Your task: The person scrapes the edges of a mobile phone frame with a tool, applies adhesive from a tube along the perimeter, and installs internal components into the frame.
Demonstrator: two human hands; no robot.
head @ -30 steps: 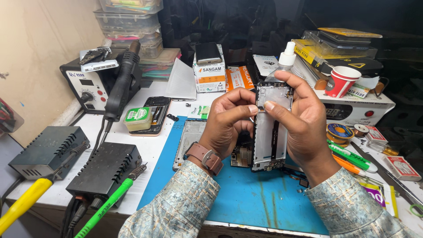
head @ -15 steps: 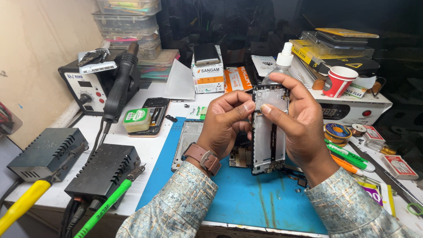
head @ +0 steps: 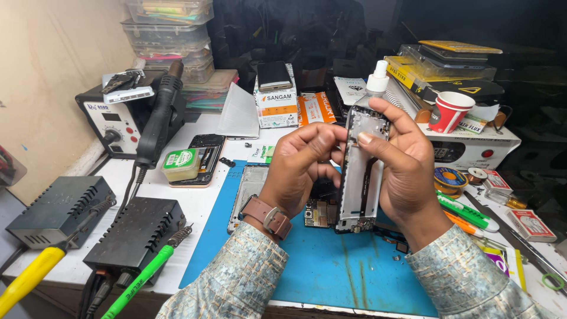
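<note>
Hands hide the phone frame's upper edge.

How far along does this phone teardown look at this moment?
Done: the phone frame is stripped open, and a circuit board and a separate panel lie on the blue mat. In hand: the right hand holds the frame upright while the left hand works at its top edge. Left: the parts are still apart, nothing reassembled.

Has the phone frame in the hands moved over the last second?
Barely: the phone frame stays upright before the white spray bottle, above the blue mat.
</note>
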